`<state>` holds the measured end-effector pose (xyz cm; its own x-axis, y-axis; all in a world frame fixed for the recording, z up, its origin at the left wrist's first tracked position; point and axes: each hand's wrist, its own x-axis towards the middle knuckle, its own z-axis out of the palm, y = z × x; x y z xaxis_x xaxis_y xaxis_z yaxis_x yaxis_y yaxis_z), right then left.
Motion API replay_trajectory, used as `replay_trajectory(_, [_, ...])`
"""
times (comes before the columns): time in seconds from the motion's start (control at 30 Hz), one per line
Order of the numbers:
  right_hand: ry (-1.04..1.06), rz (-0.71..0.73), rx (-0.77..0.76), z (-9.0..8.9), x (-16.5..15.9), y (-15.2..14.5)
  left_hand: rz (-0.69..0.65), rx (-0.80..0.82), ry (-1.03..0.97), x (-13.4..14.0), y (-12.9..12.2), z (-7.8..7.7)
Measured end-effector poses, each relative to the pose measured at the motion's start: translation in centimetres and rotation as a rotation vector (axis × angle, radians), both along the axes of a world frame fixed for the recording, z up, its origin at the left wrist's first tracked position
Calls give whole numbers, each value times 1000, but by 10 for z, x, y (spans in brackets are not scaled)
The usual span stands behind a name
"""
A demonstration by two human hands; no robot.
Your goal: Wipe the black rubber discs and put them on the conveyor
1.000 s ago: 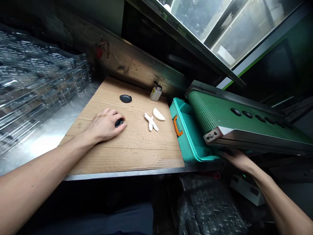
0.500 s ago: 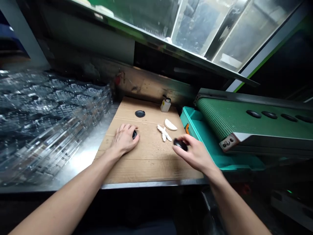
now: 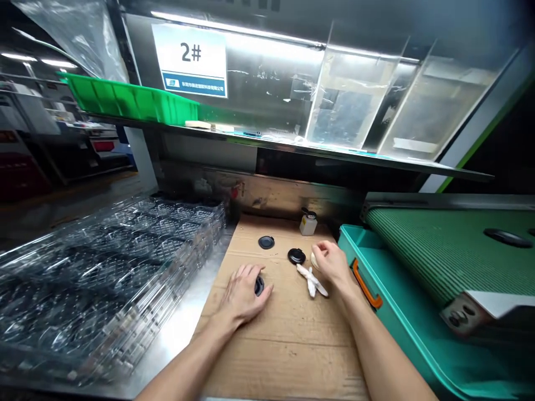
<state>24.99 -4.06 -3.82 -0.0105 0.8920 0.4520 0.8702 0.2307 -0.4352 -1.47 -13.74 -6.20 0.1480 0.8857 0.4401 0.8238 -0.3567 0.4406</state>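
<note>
- Near the middle of the frame, our left hand (image 3: 247, 292) lies palm down, its thumb and fingers curled around a black cap (image 3: 259, 285) that we hold at the cardboard sheet (image 3: 288, 353).
- Right of centre, the fingertips of our right hand (image 3: 330, 259) are drawn together at a white pad (image 3: 314, 260); the hand hides much of it, and we cannot tell whether we pinch it or only touch it.
- Just left of that pad we see a glossy black disc (image 3: 296, 256) lying flat, and farther up and left a second, dull disc (image 3: 266, 241).
- Below the right hand, white crossed pieces (image 3: 311, 280) lie on the cardboard; above it, near the far edge, a small bottle (image 3: 308, 223) stands upright.
- At the lower right we have a teal bin (image 3: 396, 334) with an orange handle (image 3: 366, 289), beside a green conveyor belt (image 3: 434, 239) carrying a black part (image 3: 507, 238).
- Clear trays (image 3: 104, 267) are stacked at the left, on our metal counter (image 3: 179, 328).
- At the upper left, a green crate (image 3: 134, 103) sits on a shelf below a "2#" sign (image 3: 191, 60).
</note>
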Motion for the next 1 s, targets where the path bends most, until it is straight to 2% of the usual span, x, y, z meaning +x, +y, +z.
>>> replay_trajectory(0.1, [-26,-63,-161,8,25,-4,2,35,30,1,-2,0])
replay_trajectory(0.17, [-58,-89,-229,12,29,-8,1,90,65,3,-2,0])
replay_trajectory(0.27, [-119,-168,-202,13,21,-14,-8,168,124,15,8,7])
replay_trajectory(0.37, [-205,-138,-210,6,11,-17,-41,167,200,44,35,24])
replay_trajectory(0.47, [-216,-106,-268,-4,8,-15,-39,80,272,81,73,39])
replay_trajectory(0.57, [-180,-149,-243,-11,10,-11,-81,-129,309,109,108,45])
replay_trajectory(0.63, [-153,-201,-178,-12,12,-9,-134,-251,292,121,124,44])
replay_trajectory(0.73, [-79,-295,-27,-9,13,-7,-173,-282,250,131,135,44])
replay_trajectory(0.83, [58,-323,91,-5,15,-6,-234,-241,-25,133,131,53])
replay_trajectory(0.9, [202,-293,121,-2,16,-5,-264,-286,-393,126,118,62])
replay_trajectory(1.0, [439,-234,119,5,13,-4,-318,-552,-1039,104,90,71])
